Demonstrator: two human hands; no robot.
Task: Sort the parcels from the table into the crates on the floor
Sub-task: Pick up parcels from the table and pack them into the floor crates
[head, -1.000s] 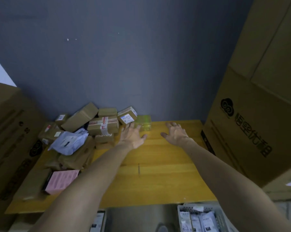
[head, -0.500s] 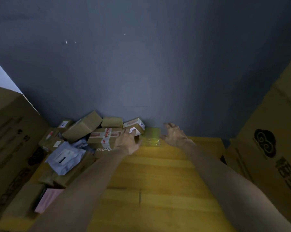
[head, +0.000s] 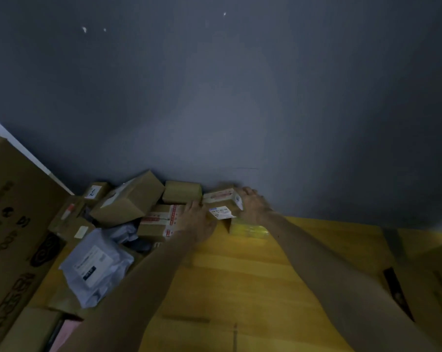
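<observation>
Fingers (head: 247, 193) of the right hand (head: 256, 208) are curling over the right end of the small labelled box (head: 221, 202), while the left hand (head: 199, 221) is pressing against its left side (whether those fingers are wrapping it, I cannot tell). The box is sitting at the back of the wooden table (head: 252, 275), by the wall and partly over a glossy yellow packet (head: 250, 228). It is looking like stiff, probably light cardboard, so clamping opposite ends seems sound.

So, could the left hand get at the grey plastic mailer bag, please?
Probably yes: the grey plastic mailer bag lies uncovered atop the parcel pile beside that forearm, though the left hand is busy at a small brown cardboard box.
</observation>
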